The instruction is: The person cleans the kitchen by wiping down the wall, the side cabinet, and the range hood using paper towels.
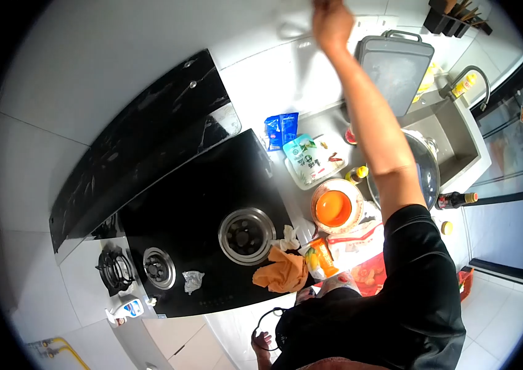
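My right hand (333, 26) is raised against the white wall at the top edge, its fingertips blurred and partly cut off; whether it holds anything is unclear. Low in the view, my left hand (262, 343) has its fingers curled at a thin black ring-shaped thing (260, 320), beside the stove's front edge. The black stovetop (200, 185) has two bare metal burners, the nearer one (246, 236) and a smaller one (159, 268). An orange cloth (281, 270) and a crumpled foil piece (193, 281) lie on it. A black pan support (115, 271) rests left of the stove.
Right of the stove stand an orange bowl (333, 208), a white tray (315, 161), a blue packet (281, 130) and a glass lid (423, 166) partly behind my arm. Farther right are a grey board (395, 71), a sink (449, 132) and a dark bottle (452, 200). A spray bottle (127, 309) is lower left.
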{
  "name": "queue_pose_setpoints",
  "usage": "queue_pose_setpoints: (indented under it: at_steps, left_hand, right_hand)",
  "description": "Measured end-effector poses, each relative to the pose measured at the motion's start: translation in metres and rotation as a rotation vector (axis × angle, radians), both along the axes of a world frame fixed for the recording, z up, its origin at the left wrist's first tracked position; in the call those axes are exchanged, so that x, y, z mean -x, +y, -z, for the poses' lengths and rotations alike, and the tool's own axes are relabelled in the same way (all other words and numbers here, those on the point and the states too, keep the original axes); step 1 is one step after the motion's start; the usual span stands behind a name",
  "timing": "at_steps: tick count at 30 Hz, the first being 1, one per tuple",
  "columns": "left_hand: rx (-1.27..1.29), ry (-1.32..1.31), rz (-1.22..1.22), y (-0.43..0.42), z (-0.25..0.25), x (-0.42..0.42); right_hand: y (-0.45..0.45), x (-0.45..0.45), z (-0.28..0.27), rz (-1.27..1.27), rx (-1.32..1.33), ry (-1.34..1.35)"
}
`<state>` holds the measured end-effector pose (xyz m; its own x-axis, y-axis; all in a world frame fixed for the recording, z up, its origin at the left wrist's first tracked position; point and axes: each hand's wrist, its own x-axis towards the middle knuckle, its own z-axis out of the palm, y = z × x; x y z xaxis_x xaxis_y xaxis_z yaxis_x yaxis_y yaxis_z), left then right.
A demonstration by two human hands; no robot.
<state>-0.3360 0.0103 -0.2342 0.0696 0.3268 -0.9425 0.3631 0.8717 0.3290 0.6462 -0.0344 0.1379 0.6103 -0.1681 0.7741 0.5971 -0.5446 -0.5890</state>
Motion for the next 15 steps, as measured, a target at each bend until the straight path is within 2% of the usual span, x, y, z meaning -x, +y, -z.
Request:
queue_pose_setpoints:
  at_steps: [1, 2, 5, 8, 10, 11, 12, 14, 15]
  left_hand:
    - [-0.108, 0.025, 0.068, -0.007, -0.009, 0.001]
    - [-0.212, 0.047, 0.135, -0.017, -0.014, -0.001]
    - [-0.327, 0.162, 0.282, -0.018, -0.021, -0.006]
    - [-0.348, 0.113, 0.207, -0.016, -0.033, -0.011]
    - [-0.38, 0.073, 0.211, -0.018, -0.036, -0.018]
    - [-0.371, 0.083, 0.221, -0.02, -0.037, -0.02]
    - [-0.359, 0.101, 0.236, -0.021, -0.039, -0.016]
    - [-0.33, 0.101, 0.222, -0.025, -0.039, -0.013]
    - [-0.315, 0.14, 0.201, -0.028, -0.038, -0.014]
  right_hand:
    - [0.021, 0.043, 0.0, -0.039, -0.032, -0.185]
    - [0.039, 0.043, 0.024, -0.074, 0.009, -0.215]
    - [0.058, 0.082, 0.066, -0.187, 0.3, -0.413]
    - [0.043, 0.095, 0.093, -0.155, 0.592, -0.211]
    - [0.02, 0.09, 0.125, -0.355, 0.602, -0.187]
    - [0.014, 0.08, 0.148, -0.289, 0.602, 0.011]
    - [0.009, 0.081, 0.149, -0.291, 0.599, 0.01]
    - [0.004, 0.081, 0.152, -0.168, 0.458, 0.27]
    - [0.005, 0.077, 0.14, -0.165, 0.327, 0.216]
